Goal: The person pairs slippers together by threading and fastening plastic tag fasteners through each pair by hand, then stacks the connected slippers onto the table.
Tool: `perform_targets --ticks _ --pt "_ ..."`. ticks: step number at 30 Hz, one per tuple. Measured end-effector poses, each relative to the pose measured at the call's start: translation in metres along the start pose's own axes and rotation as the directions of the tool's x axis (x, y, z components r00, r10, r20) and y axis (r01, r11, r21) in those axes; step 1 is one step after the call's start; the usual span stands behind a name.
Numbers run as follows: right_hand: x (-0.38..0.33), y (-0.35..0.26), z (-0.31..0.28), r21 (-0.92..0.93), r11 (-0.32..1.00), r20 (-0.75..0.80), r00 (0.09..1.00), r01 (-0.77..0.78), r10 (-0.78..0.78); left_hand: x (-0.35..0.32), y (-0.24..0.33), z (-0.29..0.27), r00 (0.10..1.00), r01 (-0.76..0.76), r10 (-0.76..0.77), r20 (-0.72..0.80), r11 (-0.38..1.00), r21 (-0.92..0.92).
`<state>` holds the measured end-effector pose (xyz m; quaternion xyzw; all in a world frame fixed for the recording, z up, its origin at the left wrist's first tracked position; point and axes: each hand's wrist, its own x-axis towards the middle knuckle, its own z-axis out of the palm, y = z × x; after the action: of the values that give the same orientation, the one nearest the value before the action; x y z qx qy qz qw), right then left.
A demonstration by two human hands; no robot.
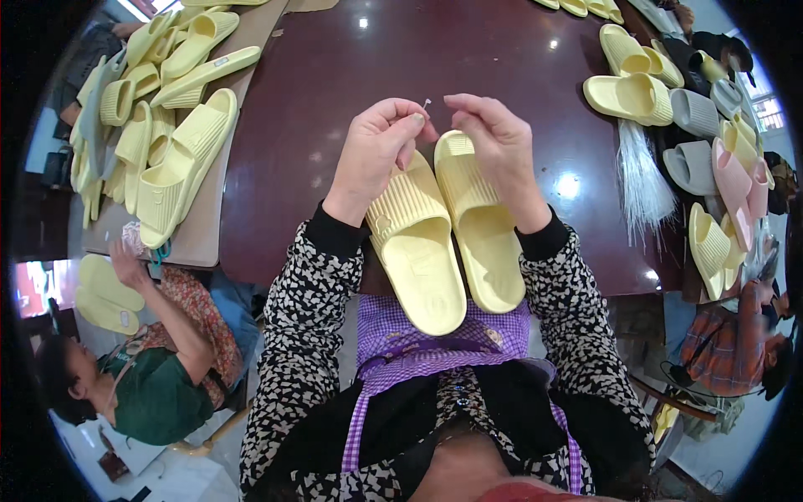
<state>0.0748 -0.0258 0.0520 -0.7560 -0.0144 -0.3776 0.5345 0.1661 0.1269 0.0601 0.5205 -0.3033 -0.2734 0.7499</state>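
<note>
Two yellow slippers (422, 268) lie side by side at the near edge of the dark red table (335, 67), toes far, heels reaching over the worker's purple apron (393, 347). By the left toe, the left hand (375, 152) pinches a tiny pale strip (427, 104). The right hand (502, 152) is curled by the other toe; I can't tell whether its fingers grip anything. Farther right lie white strands (640, 180), near grey slippers (694, 167) and a pink slipper (733, 197). At left, beyond a co-worker (159, 389), more slippers (188, 167) are heaped.
</note>
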Motion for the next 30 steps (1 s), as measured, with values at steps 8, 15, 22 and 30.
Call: perform_targets --ticks 8,15,22,30 --pt "-0.002 -0.004 0.000 -0.330 0.913 0.031 0.969 0.240 -0.244 -0.002 0.002 0.007 1.000 -0.007 0.005 -0.021 0.995 -0.098" --pt "0.002 -0.005 0.002 -0.368 0.883 0.054 0.955 0.291 -0.292 -0.002 -0.001 0.001 1.000 -0.009 0.009 0.006 0.994 -0.108" --pt "0.004 -0.001 0.002 -0.441 0.824 0.059 0.928 0.355 -0.368 0.000 0.000 0.002 0.999 0.040 -0.038 0.026 0.996 -0.083" --pt "0.005 -0.002 -0.002 -0.470 0.769 0.099 0.892 0.433 -0.442 0.003 -0.002 -0.005 0.993 0.084 -0.070 0.097 0.986 -0.147"
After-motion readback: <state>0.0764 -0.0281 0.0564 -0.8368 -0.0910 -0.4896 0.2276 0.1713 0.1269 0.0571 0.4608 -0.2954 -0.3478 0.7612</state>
